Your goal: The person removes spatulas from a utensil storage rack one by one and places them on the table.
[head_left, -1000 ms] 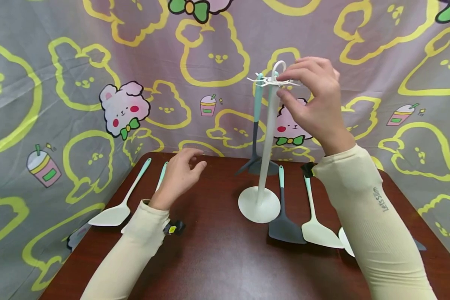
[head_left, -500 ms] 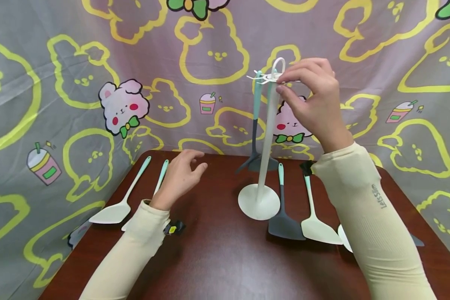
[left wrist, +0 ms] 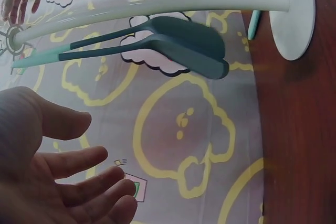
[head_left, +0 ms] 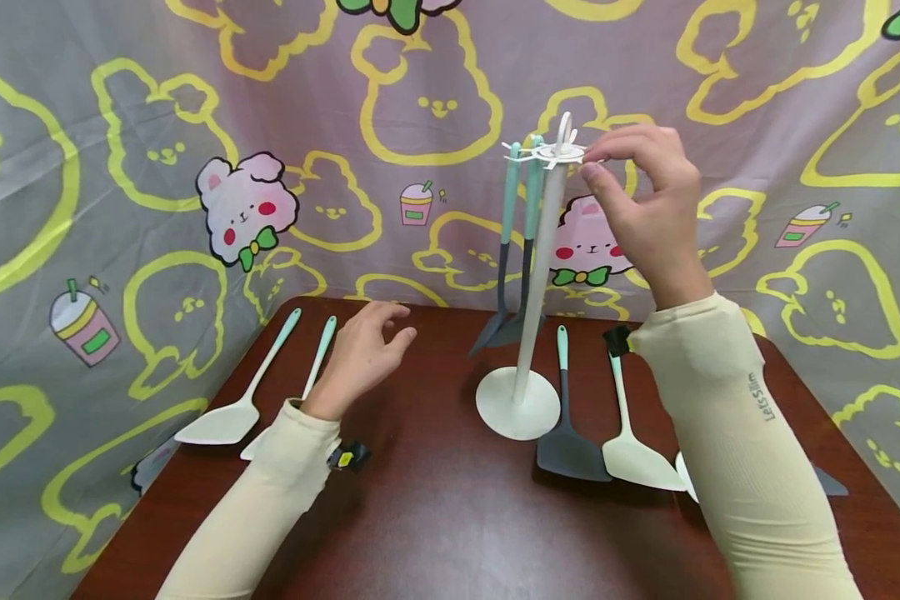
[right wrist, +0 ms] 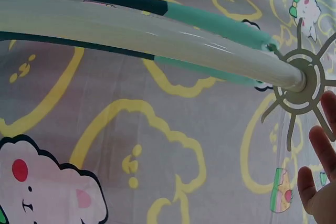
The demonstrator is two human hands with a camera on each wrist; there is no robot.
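A white utensil rack (head_left: 537, 283) stands on the table, with a round base, a pole and a ring of hooks on top. Two dark spatulas (left wrist: 184, 38) with turquoise handles hang from hooks on its far left side. At the ring's right edge, my right hand (head_left: 656, 208) pinches a hook between thumb and forefinger; in the right wrist view only its fingertips (right wrist: 320, 145) show. My left hand (head_left: 363, 354) hovers left of the rack, fingers loosely bent and holding nothing. Beneath it lies a white spatula (head_left: 320, 354), partly hidden by the hand and sleeve.
Another white spatula (head_left: 221, 423) lies at the far left. Right of the base lie a dark spatula (head_left: 573, 454) and a cream spatula (head_left: 637, 462). A white utensil (head_left: 686, 477) and a dark one (head_left: 828, 482) are partly covered by my right sleeve. A patterned curtain (head_left: 435, 67) surrounds the table.
The hook ring has turned, bringing the second hanging spatula out from behind the pole to the left. My right hand has shifted slightly right with it. The left hand has stayed nearly still.
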